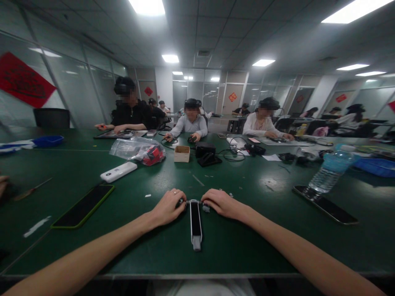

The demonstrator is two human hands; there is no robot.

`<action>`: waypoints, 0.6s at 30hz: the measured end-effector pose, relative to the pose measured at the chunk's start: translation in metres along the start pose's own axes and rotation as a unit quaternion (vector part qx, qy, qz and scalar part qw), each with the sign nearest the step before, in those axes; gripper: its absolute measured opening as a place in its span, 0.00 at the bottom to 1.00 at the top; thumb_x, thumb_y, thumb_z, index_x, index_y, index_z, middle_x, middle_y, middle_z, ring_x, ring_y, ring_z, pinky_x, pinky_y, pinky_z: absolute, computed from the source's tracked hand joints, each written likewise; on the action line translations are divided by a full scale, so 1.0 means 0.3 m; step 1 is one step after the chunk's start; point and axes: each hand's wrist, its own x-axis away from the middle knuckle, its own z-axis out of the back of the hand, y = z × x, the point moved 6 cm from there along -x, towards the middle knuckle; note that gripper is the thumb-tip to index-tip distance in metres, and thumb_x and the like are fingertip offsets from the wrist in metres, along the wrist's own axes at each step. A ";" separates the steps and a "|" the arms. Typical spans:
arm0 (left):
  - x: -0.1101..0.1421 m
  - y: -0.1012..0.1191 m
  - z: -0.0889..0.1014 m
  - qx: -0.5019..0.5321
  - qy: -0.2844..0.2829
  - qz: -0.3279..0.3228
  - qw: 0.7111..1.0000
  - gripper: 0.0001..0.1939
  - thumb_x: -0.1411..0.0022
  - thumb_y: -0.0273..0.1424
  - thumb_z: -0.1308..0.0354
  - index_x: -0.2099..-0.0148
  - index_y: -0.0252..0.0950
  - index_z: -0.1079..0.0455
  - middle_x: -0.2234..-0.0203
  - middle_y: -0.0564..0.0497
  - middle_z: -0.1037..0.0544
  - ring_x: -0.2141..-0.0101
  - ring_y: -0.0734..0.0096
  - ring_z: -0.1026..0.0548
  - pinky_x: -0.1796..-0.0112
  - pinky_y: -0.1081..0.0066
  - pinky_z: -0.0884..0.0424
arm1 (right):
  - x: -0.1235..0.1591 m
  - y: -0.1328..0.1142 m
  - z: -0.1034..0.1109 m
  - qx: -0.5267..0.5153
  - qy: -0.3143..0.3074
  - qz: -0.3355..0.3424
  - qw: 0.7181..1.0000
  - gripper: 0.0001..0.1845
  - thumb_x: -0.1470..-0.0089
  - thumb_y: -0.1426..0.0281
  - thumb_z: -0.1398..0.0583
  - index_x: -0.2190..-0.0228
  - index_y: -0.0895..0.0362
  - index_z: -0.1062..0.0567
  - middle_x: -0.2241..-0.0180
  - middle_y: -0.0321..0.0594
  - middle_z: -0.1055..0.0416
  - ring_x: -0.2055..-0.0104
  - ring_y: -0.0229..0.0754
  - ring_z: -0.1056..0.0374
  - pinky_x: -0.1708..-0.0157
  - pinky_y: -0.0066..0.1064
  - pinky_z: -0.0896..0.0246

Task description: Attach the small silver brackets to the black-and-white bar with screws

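A narrow device point(195, 224) with a black face, a pale frame and a grey block at its near end lies on the green table in front of me. Small bits stick out sideways from its far end. On its left side, my left hand point(169, 206) has its fingers closed around a small dark piece beside that end. My right hand point(224, 203) is closed at the other side, fingers curled down over a small grey piece point(206, 209). What exactly each hand pinches is mostly hidden by the fingers.
Left of my arms lie a green-edged phone point(84, 206) and a white power bank point(119, 172). A plastic bag point(137, 150), a small box point(182, 154) and a black stand point(210, 158) are further back. At right, a water bottle point(331, 170) stands by another phone point(335, 210). Several people sit opposite.
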 end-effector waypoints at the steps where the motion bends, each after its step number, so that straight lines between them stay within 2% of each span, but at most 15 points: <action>1: 0.000 0.001 -0.001 -0.002 -0.001 0.000 1.000 0.05 0.38 0.29 0.51 0.63 0.36 0.34 0.67 0.49 0.28 0.63 0.64 0.33 0.61 0.65 0.37 | 0.000 -0.002 0.003 0.000 -0.002 0.000 1.000 0.12 0.38 0.71 0.50 0.59 0.58 0.29 0.61 0.42 0.30 0.58 0.38 0.34 0.56 0.30 0.38; 10: -0.001 0.003 -0.001 -0.005 -0.013 0.006 1.000 0.05 0.38 0.28 0.51 0.62 0.36 0.35 0.66 0.48 0.28 0.63 0.64 0.33 0.61 0.65 0.37 | 0.007 -0.007 0.024 0.004 -0.006 -0.003 1.000 0.11 0.38 0.72 0.50 0.60 0.59 0.29 0.61 0.42 0.31 0.59 0.38 0.35 0.57 0.30 0.38; 18: 0.000 -0.006 -0.008 -0.007 0.002 -0.003 1.000 0.05 0.39 0.27 0.51 0.63 0.35 0.34 0.67 0.49 0.28 0.64 0.64 0.32 0.61 0.65 0.36 | 0.000 -0.004 0.008 0.012 -0.027 0.006 1.000 0.12 0.39 0.72 0.50 0.59 0.59 0.29 0.61 0.43 0.30 0.58 0.40 0.35 0.56 0.33 0.38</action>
